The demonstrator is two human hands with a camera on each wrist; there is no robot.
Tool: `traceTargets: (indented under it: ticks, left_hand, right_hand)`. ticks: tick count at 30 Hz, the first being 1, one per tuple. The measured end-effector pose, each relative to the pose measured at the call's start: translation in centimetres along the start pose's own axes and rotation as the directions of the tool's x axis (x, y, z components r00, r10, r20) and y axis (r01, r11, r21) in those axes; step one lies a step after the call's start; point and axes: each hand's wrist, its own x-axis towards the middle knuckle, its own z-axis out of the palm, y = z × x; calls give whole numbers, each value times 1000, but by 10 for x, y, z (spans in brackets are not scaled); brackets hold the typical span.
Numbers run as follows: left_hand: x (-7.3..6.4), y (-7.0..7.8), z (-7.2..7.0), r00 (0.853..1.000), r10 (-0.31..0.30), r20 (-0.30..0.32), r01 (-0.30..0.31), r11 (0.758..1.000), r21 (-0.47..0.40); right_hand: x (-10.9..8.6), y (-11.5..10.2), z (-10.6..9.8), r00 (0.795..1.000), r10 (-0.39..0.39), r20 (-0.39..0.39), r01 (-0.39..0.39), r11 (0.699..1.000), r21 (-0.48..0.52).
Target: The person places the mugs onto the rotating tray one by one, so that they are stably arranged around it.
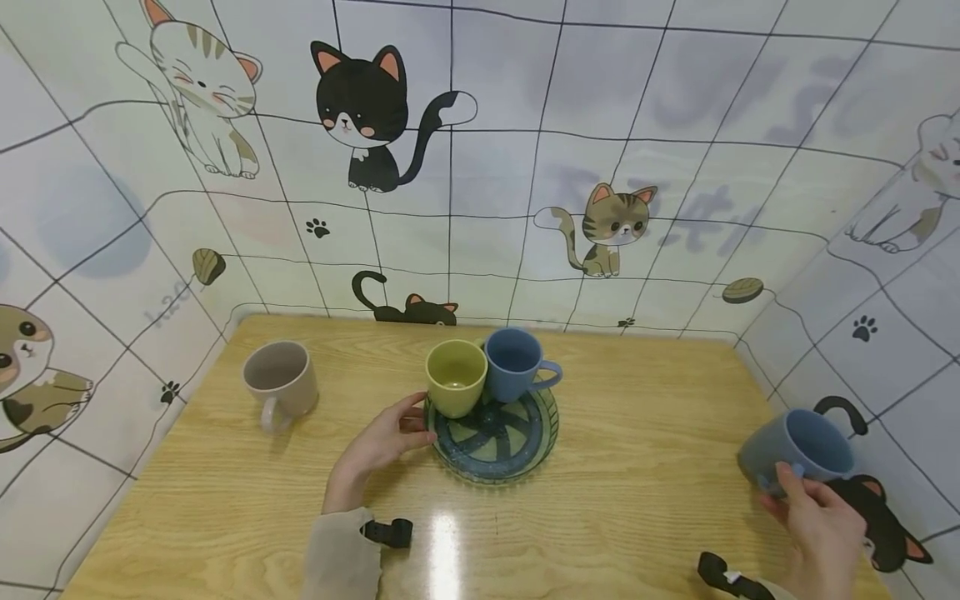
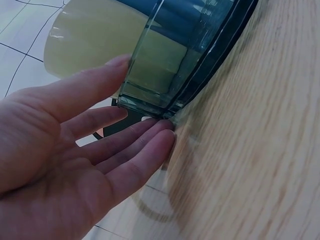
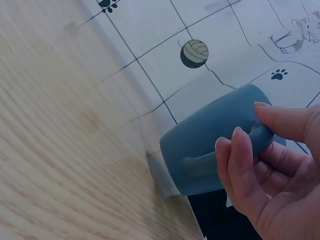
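L hand (image 1: 382,437), loosely spread, touches glass dish (image 1: 495,471); R hand (image 1: 821,517) pinches blue mug (image 3: 215,127), w/ handle (image 3: 200,164) partly hidden.

- Here, your right grip (image 1: 828,529) masks most of the handle (image 3: 197,165) on the blue mug (image 1: 772,450) from the head camera!
- The dish (image 1: 495,475)? Its back rim is lost behind the yellow cup (image 1: 456,379) and blue cup (image 1: 513,367).
- At your left wrist, blue cup and dish both run off the top edge.
- Does every finger of your left grip (image 1: 386,437) touch glass? Can't tell!
- Up top, the wall lettering (image 1: 701,221) blurs beyond reading.
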Motion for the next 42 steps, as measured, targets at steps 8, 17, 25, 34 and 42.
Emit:
traceTargets:
  ticks: [8, 17, 25, 34, 42]
  left_hand:
    - [-1, 2, 0, 1000, -2, -1, 2, 1000, 4]
    - [-1, 1, 0, 1000, 11, 8, -12, 1000, 19]
    - [-3, 0, 0, 999, 24, 26, -24, 1000, 16]
    - [-3, 3, 1, 1000, 1, 30, -2, 999, 43]
    - [-3, 3, 0, 999, 11, 41, -12, 1000, 27]
  right_hand:
    - [-9, -11, 7, 997, -75, 8, 75, 997, -22]
    - [-22, -16, 22, 977, -193, 93, 187, 980, 74]
    - [-34, -21, 40, 956, -245, 161, 227, 966, 124]
    - [-46, -27, 56, 926, -300, 228, 281, 953, 115]
    - [-58, -31, 70, 886, -345, 310, 340, 938, 72]
